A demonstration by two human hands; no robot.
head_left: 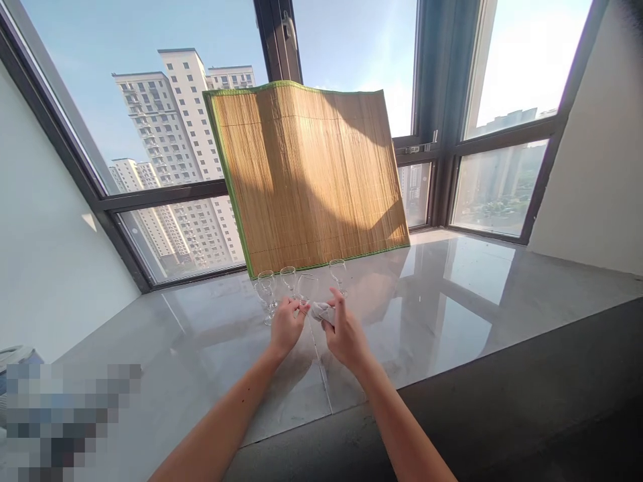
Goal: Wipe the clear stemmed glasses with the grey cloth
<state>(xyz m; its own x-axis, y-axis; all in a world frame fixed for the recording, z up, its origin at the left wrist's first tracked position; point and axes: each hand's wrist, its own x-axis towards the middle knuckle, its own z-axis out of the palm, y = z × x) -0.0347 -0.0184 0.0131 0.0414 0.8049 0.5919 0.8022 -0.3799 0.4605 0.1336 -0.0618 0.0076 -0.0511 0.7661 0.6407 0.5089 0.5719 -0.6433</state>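
My left hand (287, 325) is closed around the stem of a small clear wine glass (306, 288), holding it above the grey marble sill (452, 301). My right hand (343, 333) pinches a small white cloth (321, 311) right beside that glass. Three more small stemmed glasses stand just behind: one at the left (266, 286), one in the middle (288, 278) and one at the right (338, 271).
A bamboo mat with a green edge (306, 177) leans upright against the window behind the glasses. Dark window frames (165, 197) run along the back. White walls close in both sides. The sill's dark front edge (502, 402) runs at the lower right.
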